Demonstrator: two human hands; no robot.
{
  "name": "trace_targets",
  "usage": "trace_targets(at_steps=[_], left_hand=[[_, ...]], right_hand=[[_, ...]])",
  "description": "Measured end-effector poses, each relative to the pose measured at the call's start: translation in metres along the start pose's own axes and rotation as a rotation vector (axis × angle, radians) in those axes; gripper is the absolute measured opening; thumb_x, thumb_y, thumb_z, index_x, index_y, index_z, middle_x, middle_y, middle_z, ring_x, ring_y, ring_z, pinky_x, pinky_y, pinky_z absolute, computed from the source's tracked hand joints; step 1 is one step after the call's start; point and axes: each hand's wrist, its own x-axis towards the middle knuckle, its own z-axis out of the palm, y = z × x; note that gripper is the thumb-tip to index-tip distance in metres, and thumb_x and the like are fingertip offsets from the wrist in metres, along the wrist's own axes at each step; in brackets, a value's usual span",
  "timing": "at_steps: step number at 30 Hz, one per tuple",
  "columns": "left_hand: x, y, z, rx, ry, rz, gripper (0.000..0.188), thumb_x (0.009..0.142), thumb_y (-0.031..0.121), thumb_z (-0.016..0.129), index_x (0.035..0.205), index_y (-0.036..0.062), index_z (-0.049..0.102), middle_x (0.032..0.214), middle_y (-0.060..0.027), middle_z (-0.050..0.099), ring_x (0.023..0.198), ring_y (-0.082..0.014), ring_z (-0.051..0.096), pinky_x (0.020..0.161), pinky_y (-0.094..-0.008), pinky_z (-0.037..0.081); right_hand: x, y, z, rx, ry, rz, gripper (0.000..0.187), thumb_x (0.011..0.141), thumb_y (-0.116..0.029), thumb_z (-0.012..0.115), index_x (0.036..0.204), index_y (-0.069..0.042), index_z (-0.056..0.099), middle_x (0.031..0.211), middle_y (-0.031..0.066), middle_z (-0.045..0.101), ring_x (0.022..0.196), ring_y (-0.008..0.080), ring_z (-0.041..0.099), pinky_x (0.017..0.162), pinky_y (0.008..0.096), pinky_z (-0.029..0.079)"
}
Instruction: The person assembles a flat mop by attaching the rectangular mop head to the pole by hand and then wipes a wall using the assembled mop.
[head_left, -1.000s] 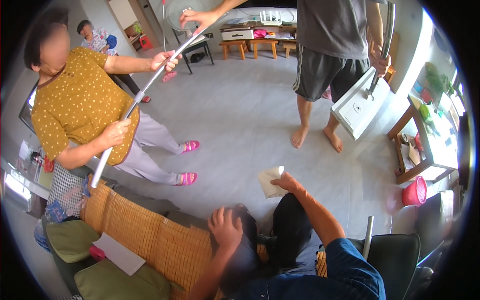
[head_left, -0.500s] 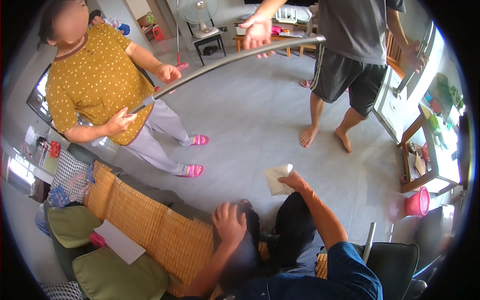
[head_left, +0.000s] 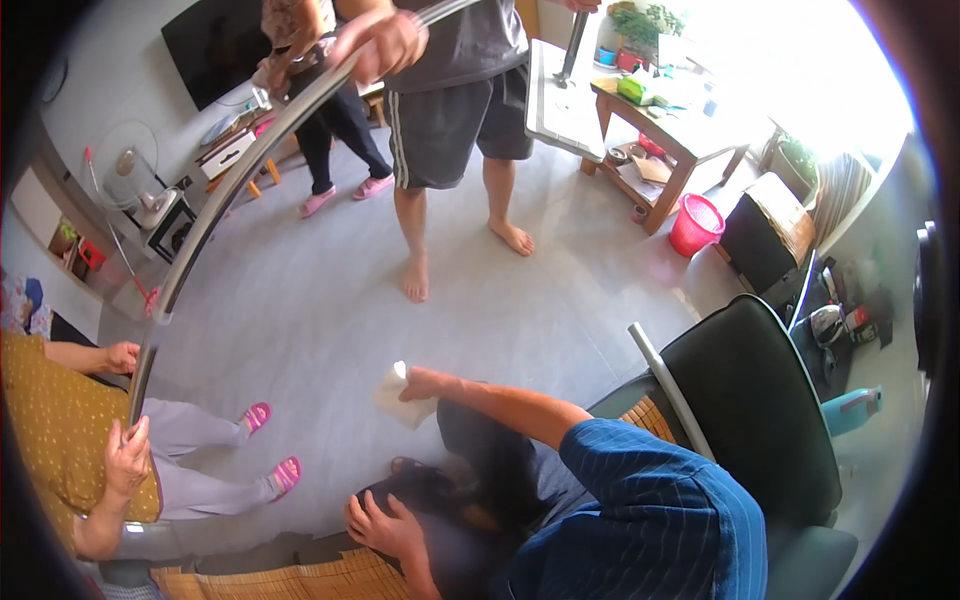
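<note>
White folded paper (head_left: pixel 402 397), soft and creased, pinched in our right hand (head_left: pixel 425 383) fingers, above grey floor (head_left: pixel 480 330) near black chair (head_left: pixel 750 400). Our left hand (head_left: pixel 385 522) flat on knee, fingers spread. Red bucket (head_left: pixel 696 224) beyond chair; contents unseen.

**Surroundings, grey tiled floor**

Two other people hold a long curved metal rail (head_left: pixel 215 205) between them; red plastic bin (head_left: pixel 696 224) by the wooden side table (head_left: pixel 690 150); black padded chair (head_left: pixel 755 395) at right; woven bamboo mat (head_left: pixel 290 582) bottom left.
</note>
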Motion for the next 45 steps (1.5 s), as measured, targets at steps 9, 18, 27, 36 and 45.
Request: trace_targets(at_steps=[9, 18, 27, 36, 45], left_hand=[[0.0, -0.009, 0.004, 0.004, 0.007, -0.007, 0.034, 0.088, 0.023, 0.069, 0.114, 0.0013, 0.066, 0.135, -0.0149, 0.053, 0.129, -0.0346, 0.046, 0.109, -0.0506, 0.034], [0.001, -0.012, 0.007, 0.048, 0.01, -0.013, 0.034, 0.088, 0.023, 0.069, 0.113, 0.0012, 0.064, 0.135, -0.0165, 0.053, 0.129, -0.0358, 0.045, 0.108, -0.0515, 0.034], [0.0, -0.015, 0.008, 0.036, 0.01, 0.003, 0.035, 0.088, 0.024, 0.068, 0.114, 0.0001, 0.064, 0.135, -0.0176, 0.052, 0.129, -0.0374, 0.045, 0.108, -0.0524, 0.033], [-0.001, -0.012, 0.009, 0.04, -0.005, -0.006, 0.036, 0.088, 0.024, 0.069, 0.114, 0.0, 0.064, 0.135, -0.017, 0.053, 0.129, -0.0367, 0.045, 0.108, -0.0523, 0.033], [0.001, -0.012, 0.004, 0.051, -0.003, -0.012, 0.035, 0.087, 0.024, 0.071, 0.112, -0.0001, 0.065, 0.134, -0.0166, 0.053, 0.129, -0.0354, 0.046, 0.108, -0.0507, 0.034]], right_hand=[[0.009, 0.0, 0.007, -0.07, -0.024, 0.006, 0.045, 0.069, -0.028, 0.077, 0.101, 0.002, 0.073, 0.084, 0.0151, 0.072, 0.074, 0.0251, 0.069, 0.063, 0.0372, 0.055], [0.014, -0.003, 0.011, -0.078, -0.013, -0.009, 0.043, 0.069, -0.026, 0.076, 0.101, 0.002, 0.073, 0.084, 0.0151, 0.072, 0.073, 0.0242, 0.07, 0.062, 0.037, 0.054], [0.009, -0.003, 0.009, -0.037, -0.027, -0.031, 0.046, 0.068, -0.025, 0.075, 0.107, 0.0, 0.072, 0.091, 0.0152, 0.073, 0.085, 0.0263, 0.07, 0.074, 0.0388, 0.056], [0.016, 0.009, 0.012, -0.031, -0.009, -0.043, 0.046, 0.067, -0.026, 0.076, 0.104, 0.002, 0.073, 0.09, 0.0151, 0.073, 0.084, 0.0269, 0.071, 0.072, 0.0392, 0.056], [0.017, 0.004, 0.016, -0.008, -0.013, -0.073, 0.043, 0.066, -0.026, 0.075, 0.1, 0.001, 0.074, 0.083, 0.0135, 0.072, 0.076, 0.0246, 0.07, 0.065, 0.0379, 0.055]])
